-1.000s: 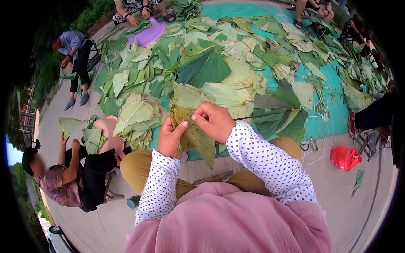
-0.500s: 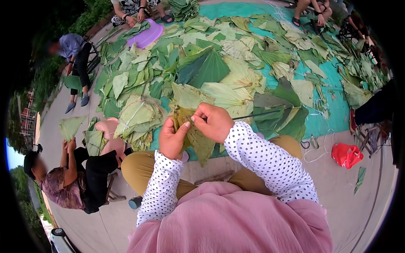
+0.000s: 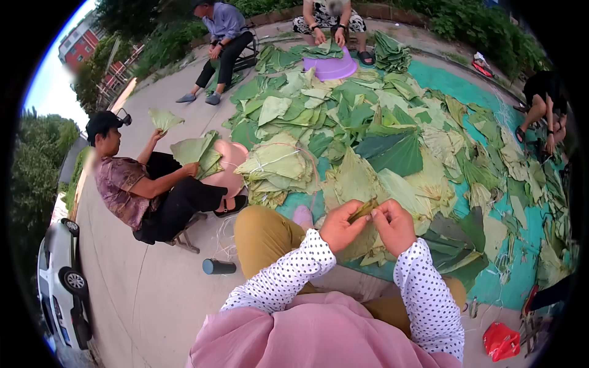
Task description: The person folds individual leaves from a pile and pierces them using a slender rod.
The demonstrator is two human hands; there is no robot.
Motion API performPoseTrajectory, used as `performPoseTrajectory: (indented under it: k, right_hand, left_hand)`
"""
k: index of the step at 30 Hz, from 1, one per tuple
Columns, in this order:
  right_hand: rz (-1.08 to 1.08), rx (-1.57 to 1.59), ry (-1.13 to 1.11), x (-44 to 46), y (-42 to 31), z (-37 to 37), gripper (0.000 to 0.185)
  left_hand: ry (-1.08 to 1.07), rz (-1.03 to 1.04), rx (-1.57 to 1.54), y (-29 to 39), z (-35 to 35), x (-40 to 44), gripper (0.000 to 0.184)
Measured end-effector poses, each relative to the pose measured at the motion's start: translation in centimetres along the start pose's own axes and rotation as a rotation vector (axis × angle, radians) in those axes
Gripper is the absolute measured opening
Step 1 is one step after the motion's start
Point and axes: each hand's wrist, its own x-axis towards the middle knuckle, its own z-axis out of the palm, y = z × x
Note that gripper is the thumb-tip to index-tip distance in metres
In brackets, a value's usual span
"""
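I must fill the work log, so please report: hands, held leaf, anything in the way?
Left hand gripping folded leaf. Right hand, fingers closed at its end. Spread leaves just beyond; nothing seen blocking hands.

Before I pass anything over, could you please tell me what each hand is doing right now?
Left hand: closed, holding a folded leaf.
Right hand: fingertips closed at the leaf's end; whether they grip it cannot be told.

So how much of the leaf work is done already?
One stack looks done: it's tied with white string. The left hand and right hand pinch a folded, yellowish leaf. Plenty seems left: loose leaves cover much of the green sheet.
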Motion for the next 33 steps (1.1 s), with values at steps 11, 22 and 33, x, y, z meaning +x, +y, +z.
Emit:
performPoseTrajectory:
  k: [11, 22, 33]
  right_hand:
    - [0.078, 0.114, -0.261, -0.6, -0.9, 0.6, 0.007]
    - [-0.307, -0.155, -0.385, -1.0, -0.2, 1.8, 0.003]
    - [-0.091, -0.063, -0.440, -2.4, 0.3, 1.9, 0.037]
  left_hand:
    - [-0.062, -0.515, -0.776, 1.6, -2.9, -3.0, 0.035]
    - [0.012, -0.390, -0.442, -2.8, -1.8, -4.9, 0.015]
    - [0.268, -0.168, 0.152, -1.6, 0.1, -5.5, 0.012]
